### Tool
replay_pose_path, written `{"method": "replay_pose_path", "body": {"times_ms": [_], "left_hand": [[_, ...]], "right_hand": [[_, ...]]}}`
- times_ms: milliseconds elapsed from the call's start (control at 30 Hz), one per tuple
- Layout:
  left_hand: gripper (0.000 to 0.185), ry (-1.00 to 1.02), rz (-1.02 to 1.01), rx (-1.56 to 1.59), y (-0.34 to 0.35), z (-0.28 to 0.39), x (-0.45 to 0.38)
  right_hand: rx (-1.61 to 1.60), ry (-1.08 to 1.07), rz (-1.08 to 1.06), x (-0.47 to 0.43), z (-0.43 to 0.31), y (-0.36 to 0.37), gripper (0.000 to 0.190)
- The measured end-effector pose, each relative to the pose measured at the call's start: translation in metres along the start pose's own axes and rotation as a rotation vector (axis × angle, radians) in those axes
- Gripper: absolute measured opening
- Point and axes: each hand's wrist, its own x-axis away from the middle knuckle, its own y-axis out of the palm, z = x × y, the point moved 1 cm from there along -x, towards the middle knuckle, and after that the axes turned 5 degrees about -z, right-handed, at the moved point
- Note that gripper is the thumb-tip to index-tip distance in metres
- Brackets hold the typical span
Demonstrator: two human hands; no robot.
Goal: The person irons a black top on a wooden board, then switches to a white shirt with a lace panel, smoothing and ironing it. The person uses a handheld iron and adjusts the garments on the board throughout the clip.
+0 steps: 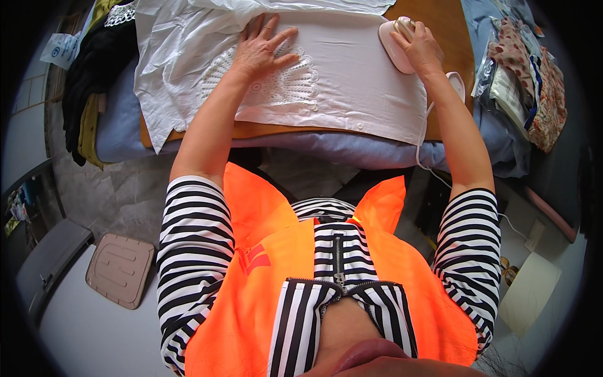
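A white garment [348, 80] with a scalloped lace panel [287, 92] lies spread over a brown board [264, 132]. On the cloth beside and partly over the lace, my left hand [264, 49] rests flat with its fingers apart. Its upper left part is rumpled; the stretch between my hands is mostly smooth, with light creases. At the garment's right side my right hand [421, 49] grips a small pale pink handheld iron [395, 47], whose plate side faces the cloth. Small buttons [360, 126] show along the near edge.
The iron's white cord [418, 151] hangs over the table's near edge under my right forearm. A pale base [455, 87] sits by that forearm. Folded clothes in plastic [518, 80] lie on the right, dark garments [101, 85] on the left. Blue cloth [330, 146] covers the table.
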Motion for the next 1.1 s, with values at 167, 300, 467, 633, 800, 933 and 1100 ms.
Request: {"method": "replay_pose_path", "body": {"times_ms": [167, 300, 467, 633, 800, 933, 1100], "left_hand": [[0.07, 0.018, -0.028, 0.016, -0.003, 0.001, 0.005], [0.069, 0.006, -0.061, 0.012, -0.009, 0.005, 0.012], [0.066, 0.01, -0.056, -0.014, -0.01, 0.008, 0.014], [0.067, -0.025, -0.096, -0.006, -0.006, 0.008, 0.013], [0.067, -0.046, -0.122, 0.008, -0.015, 0.015, 0.013], [0.063, -0.103, -0.126, -0.053, -0.03, 0.037, 0.014], [0.054, 0.271, -0.048, 0.288, -0.023, 0.144, 0.032]], "right_hand": [[0.001, 0.01, -0.005, 0.009, 0.013, -0.001, 0.064], [-0.023, 0.031, 0.002, 0.024, 0.03, -0.003, 0.064], [-0.011, 0.039, 0.051, 0.038, 0.064, 0.005, 0.065], [-0.077, 0.02, 0.068, 0.049, 0.088, 0.015, 0.065], [-0.147, -0.065, 0.153, 0.061, 0.094, 0.014, 0.063], [-0.166, -0.028, 0.093, 0.079, 0.096, 0.002, 0.064], [-0.092, 0.05, 0.037, 0.094, 0.11, -0.03, 0.065]]}}
